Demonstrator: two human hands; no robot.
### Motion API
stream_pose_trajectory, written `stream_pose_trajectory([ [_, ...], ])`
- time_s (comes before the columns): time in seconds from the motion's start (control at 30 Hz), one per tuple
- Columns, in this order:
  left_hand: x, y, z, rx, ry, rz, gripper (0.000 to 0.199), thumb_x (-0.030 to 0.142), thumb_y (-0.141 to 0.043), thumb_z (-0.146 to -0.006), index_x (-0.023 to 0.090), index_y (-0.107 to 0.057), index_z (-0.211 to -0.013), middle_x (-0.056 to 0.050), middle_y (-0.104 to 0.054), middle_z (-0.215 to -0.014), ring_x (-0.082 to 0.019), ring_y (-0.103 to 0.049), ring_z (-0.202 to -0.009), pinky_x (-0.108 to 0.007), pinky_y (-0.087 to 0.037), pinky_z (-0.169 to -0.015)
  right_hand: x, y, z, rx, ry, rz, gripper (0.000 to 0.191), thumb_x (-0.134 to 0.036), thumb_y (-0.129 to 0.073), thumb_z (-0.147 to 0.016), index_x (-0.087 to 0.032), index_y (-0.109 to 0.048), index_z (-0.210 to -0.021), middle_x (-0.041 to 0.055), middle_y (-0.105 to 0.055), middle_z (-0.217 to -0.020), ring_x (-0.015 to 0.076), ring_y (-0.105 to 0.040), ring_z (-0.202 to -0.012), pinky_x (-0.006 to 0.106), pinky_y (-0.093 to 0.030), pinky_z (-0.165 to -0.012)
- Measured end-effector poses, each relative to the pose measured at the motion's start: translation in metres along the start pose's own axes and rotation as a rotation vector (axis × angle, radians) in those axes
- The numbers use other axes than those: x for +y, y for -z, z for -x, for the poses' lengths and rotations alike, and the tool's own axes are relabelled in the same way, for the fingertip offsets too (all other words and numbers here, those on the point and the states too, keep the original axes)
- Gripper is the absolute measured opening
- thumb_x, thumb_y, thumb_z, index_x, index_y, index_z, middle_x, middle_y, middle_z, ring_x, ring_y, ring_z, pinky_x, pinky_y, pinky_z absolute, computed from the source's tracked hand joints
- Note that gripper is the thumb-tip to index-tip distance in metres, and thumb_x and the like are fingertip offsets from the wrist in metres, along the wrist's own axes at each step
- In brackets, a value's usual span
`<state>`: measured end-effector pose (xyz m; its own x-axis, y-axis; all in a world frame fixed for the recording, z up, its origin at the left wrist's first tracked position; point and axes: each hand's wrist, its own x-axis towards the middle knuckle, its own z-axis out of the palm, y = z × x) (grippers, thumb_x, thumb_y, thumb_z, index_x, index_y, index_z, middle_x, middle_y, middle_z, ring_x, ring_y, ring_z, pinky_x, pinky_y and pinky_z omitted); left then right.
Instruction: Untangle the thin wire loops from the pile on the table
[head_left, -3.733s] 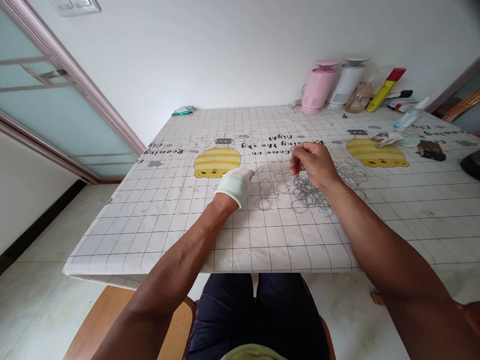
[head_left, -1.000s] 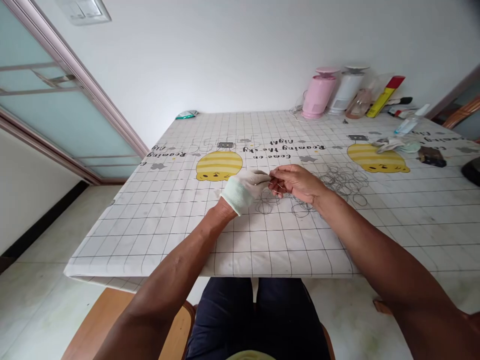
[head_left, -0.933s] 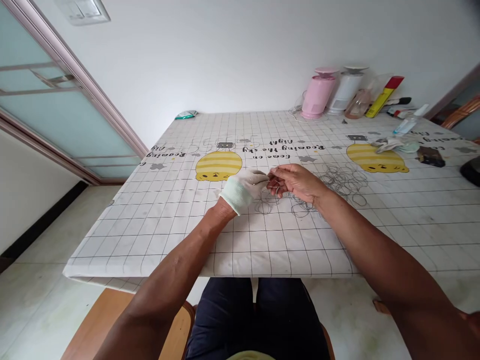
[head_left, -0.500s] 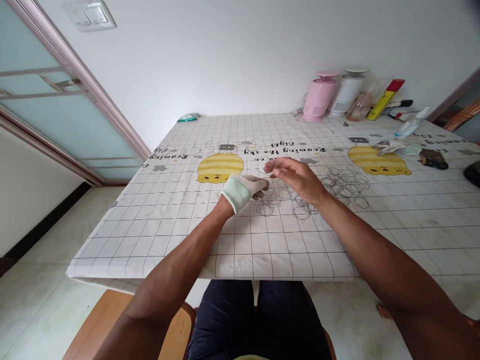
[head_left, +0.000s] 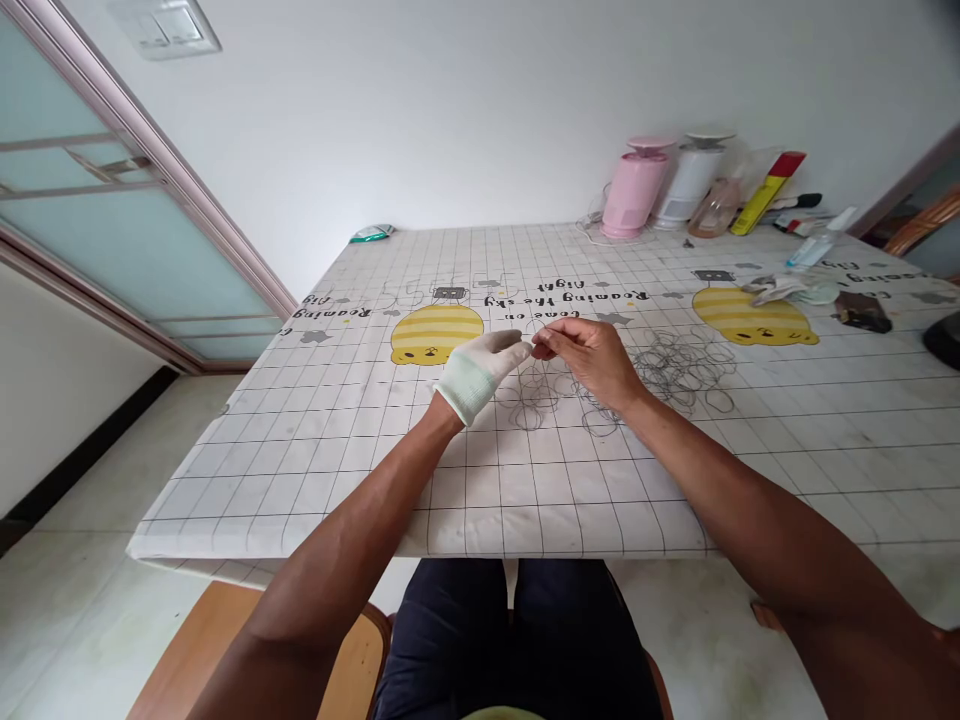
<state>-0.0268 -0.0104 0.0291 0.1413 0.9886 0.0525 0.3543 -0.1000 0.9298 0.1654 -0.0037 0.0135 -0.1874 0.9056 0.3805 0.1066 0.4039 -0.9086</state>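
My left hand (head_left: 484, 370) wears a white glove with a pale green cuff. Its fingers are closed in a pinch just above the tablecloth. Bare and also pinching, my right hand (head_left: 589, 358) meets the left at the fingertips. A thin wire ring (head_left: 535, 325) shows faintly at the point where the fingertips come together; part of it is hidden by the fingers. Below the hands lies a small loose group of wire rings (head_left: 529, 412). A bigger tangled heap of wire rings (head_left: 675, 370) spreads to the right of my right wrist.
A grid-patterned tablecloth (head_left: 300, 490) covers the table. At the back right stand a pink cylinder device (head_left: 636, 195), a white one (head_left: 688, 185), a bottle (head_left: 714, 210) and a yellow-red box (head_left: 769, 195). A crumpled glove (head_left: 795, 290) and a dark object (head_left: 862, 312) lie right. A green packet (head_left: 371, 233) lies far left.
My right hand has come down and left, its fingers closing from a looser curl. My left hand has turned and risen slightly, so the fingertips now meet.
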Motion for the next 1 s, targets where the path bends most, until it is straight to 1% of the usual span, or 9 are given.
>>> stream_pose_trajectory([
  [0.1, 0.001, -0.002, -0.001, 0.057, 0.032, 0.159, 0.049, 0.036, -0.069, -0.087, 0.018, -0.071, -0.133, -0.009, -0.078, -0.115, -0.018, -0.071, -0.094, -0.028, -0.056, -0.086, 0.000, -0.005, 0.002, -0.012, -0.020, 0.057, 0.026, -0.046, -0.071, -0.096, -0.023, -0.077, -0.085, 0.0043, -0.076, -0.085, 0.0219, -0.073, -0.087, 0.038, -0.060, -0.083],
  [0.17, 0.000, -0.004, -0.002, 0.083, 0.070, 0.207, 0.046, 0.029, -0.068, -0.086, 0.018, -0.072, -0.131, -0.008, -0.079, -0.107, -0.015, -0.070, -0.084, -0.027, -0.057, -0.083, 0.001, -0.007, 0.004, -0.032, -0.006, 0.108, 0.027, -0.047, -0.068, -0.097, -0.024, -0.077, -0.085, 0.0040, -0.077, -0.086, 0.0217, -0.072, -0.086, 0.037, -0.059, -0.080],
  [0.27, -0.003, -0.004, -0.005, 0.068, 0.089, 0.202, 0.037, 0.023, -0.065, -0.086, 0.017, -0.078, -0.120, -0.005, -0.078, -0.092, -0.012, -0.065, -0.073, -0.025, -0.056, -0.075, 0.003, -0.005, 0.005, -0.014, 0.051, 0.256, 0.027, -0.047, -0.066, -0.099, -0.025, -0.077, -0.086, 0.0032, -0.076, -0.084, 0.0198, -0.068, -0.074, 0.035, -0.054, -0.068],
  [0.33, -0.006, -0.003, -0.005, 0.045, 0.082, 0.180, 0.033, 0.021, -0.063, -0.085, 0.018, -0.080, -0.114, -0.003, -0.077, -0.086, -0.011, -0.062, -0.068, -0.024, -0.054, -0.069, 0.006, -0.001, 0.004, 0.021, 0.152, 0.397, 0.025, -0.042, -0.064, -0.101, -0.026, -0.076, -0.086, 0.0029, -0.074, -0.082, 0.0200, -0.065, -0.071, 0.036, -0.052, -0.066],
  [0.43, -0.007, -0.001, -0.004, 0.010, 0.081, 0.141, 0.033, 0.020, -0.062, -0.084, 0.019, -0.081, -0.111, -0.003, -0.075, -0.081, -0.011, -0.059, -0.064, -0.024, -0.052, -0.065, 0.009, 0.005, 0.000, 0.037, 0.366, 0.598, 0.022, -0.032, -0.059, -0.103, -0.026, -0.074, -0.088, 0.0046, -0.072, -0.082, 0.0235, -0.065, -0.081, 0.041, -0.052, -0.076],
  [0.57, -0.002, -0.001, 0.001, -0.022, 0.085, 0.108, 0.045, 0.018, -0.060, -0.082, 0.021, -0.078, -0.123, -0.001, -0.072, -0.076, -0.012, -0.059, -0.064, -0.025, -0.052, -0.067, 0.013, 0.009, -0.002, -0.003, 0.505, 0.808, 0.028, -0.027, -0.049, -0.107, -0.024, -0.071, -0.091, 0.0075, -0.067, -0.080, 0.0256, -0.060, -0.083, 0.044, -0.051, -0.079],
  [0.73, 0.005, -0.003, 0.007, -0.019, 0.078, 0.085, 0.047, 0.018, -0.060, -0.082, 0.021, -0.079, -0.125, 0.000, -0.073, -0.077, -0.012, -0.060, -0.067, -0.024, -0.052, -0.070, 0.016, 0.009, -0.001, 0.017, 0.575, 0.963, 0.034, -0.026, -0.043, -0.110, -0.023, -0.065, -0.085, 0.0072, -0.060, -0.077, 0.0238, -0.054, -0.079, 0.040, -0.048, -0.073],
  [0.9, 0.007, -0.010, 0.011, -0.002, 0.091, 0.092, 0.047, 0.018, -0.061, -0.082, 0.021, -0.079, -0.125, 0.000, -0.072, -0.076, -0.012, -0.059, -0.067, -0.023, -0.051, -0.068, 0.017, 0.003, 0.001, 0.057, 0.557, 1.001, 0.039, -0.023, -0.040, -0.110, -0.023, -0.056, -0.074, 0.0052, -0.051, -0.070, 0.0214, -0.045, -0.070, 0.038, -0.041, -0.063],
  [1.0, 0.005, -0.017, 0.012, 0.007, 0.107, 0.110, 0.047, 0.018, -0.062, -0.082, 0.021, -0.079, -0.126, 0.001, -0.072, -0.076, -0.011, -0.060, -0.068, -0.022, -0.050, -0.065, 0.018, 0.001, 0.000, 0.058, 0.569, 1.022, 0.041, -0.020, -0.038, -0.109, -0.022, -0.053, -0.071, 0.0049, -0.049, -0.069, 0.0208, -0.043, -0.069, 0.037, -0.040, -0.061],
])
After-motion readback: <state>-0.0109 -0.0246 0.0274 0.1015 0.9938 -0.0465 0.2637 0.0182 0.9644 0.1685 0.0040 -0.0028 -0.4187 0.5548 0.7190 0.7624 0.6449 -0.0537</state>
